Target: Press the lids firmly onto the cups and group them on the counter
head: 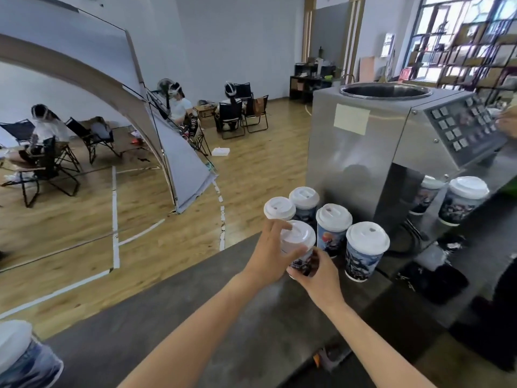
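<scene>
A printed paper cup with a white lid is held between both hands above the dark counter. My left hand wraps the lid and upper rim from the left. My right hand grips the cup's lower body from the right. Behind it stand lidded cups: one at the far left, one behind, one in the middle, one to the right. Another lidded cup stands under the machine's panel.
A steel machine with a button panel stands right behind the cups. Another person's hand touches the panel. One more lidded cup sits at the counter's near left edge. People sit on folding chairs beyond the counter.
</scene>
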The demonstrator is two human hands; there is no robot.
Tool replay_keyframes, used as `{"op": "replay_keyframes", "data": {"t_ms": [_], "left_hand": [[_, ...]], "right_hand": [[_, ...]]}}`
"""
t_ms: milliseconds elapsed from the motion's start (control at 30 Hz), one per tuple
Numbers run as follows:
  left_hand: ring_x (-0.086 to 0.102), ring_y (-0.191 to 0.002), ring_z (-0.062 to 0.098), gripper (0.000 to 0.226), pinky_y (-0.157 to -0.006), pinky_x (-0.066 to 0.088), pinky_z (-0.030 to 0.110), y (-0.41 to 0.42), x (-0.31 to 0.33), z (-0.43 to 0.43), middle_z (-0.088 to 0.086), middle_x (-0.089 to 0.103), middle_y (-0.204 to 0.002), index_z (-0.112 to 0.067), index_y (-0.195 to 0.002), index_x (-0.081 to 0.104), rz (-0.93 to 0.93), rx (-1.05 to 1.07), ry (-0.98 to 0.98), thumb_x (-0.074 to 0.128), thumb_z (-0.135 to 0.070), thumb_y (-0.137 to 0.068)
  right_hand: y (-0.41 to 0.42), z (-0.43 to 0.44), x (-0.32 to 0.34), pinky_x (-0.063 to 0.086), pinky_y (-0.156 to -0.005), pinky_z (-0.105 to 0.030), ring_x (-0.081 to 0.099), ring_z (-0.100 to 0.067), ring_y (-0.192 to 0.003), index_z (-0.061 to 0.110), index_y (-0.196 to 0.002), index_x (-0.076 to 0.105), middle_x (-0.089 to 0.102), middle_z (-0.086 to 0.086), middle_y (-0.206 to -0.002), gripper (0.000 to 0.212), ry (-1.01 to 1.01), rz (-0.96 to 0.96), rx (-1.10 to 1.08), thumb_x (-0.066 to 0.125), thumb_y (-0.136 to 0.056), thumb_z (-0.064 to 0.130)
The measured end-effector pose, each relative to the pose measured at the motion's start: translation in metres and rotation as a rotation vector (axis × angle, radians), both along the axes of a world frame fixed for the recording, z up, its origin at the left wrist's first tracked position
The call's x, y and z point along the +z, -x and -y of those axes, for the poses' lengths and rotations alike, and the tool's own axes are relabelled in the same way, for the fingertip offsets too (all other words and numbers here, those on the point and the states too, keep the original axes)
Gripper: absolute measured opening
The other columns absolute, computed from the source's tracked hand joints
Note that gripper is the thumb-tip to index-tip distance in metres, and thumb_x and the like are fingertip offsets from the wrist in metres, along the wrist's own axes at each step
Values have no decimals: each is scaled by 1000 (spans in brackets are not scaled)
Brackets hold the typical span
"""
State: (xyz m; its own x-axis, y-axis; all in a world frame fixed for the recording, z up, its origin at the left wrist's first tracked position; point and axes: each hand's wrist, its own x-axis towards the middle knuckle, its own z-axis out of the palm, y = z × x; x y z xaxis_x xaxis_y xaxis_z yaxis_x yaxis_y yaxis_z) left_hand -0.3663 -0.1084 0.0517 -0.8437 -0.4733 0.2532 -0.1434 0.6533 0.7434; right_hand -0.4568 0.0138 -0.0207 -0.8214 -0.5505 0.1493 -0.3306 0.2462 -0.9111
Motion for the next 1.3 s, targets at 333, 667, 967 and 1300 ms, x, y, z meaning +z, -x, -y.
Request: {"op": "replay_keyframes", "data": {"t_ms": [333,667,967,1300], "left_hand": [[52,-125,29,53,-97,46,37,37,-28,7,9,49,-144,-14,-137,58,28,-26,392,58,-49,-97],[49,-129,26,58,-103,44,40,29,-30,6,6,48,-147,-16,-139,56,-20,3,450,50,-55,-96],[44,-135,16,41,-109,35,32,-92,-40,6,-2,46,-149,-24,-133,54,-55,165,400,59,-44,-97],[53,-127,28,45,-105,39,40,-296,-19,45,6,54,-141,-16,-135,57,121,714,458,52,-42,-98]], "right_hand": [[33,13,-36,51,-104,-42,59,-15,-124,19,-139,51,64,-1,-133,74,-29,19,-78,86,-76,34],[25,8,-40,46,-112,-39,51,-13,-134,19,-148,42,53,1,-146,82,-20,30,-63,84,-79,31],[-79,-7,-48,39,-107,-25,56,-22,-124,7,-140,49,57,-5,-132,66,-39,56,55,81,-82,10],[-224,118,-2,38,-106,-27,48,-9,-126,14,-145,43,51,4,-137,65,-58,-138,681,73,-90,33]]}}
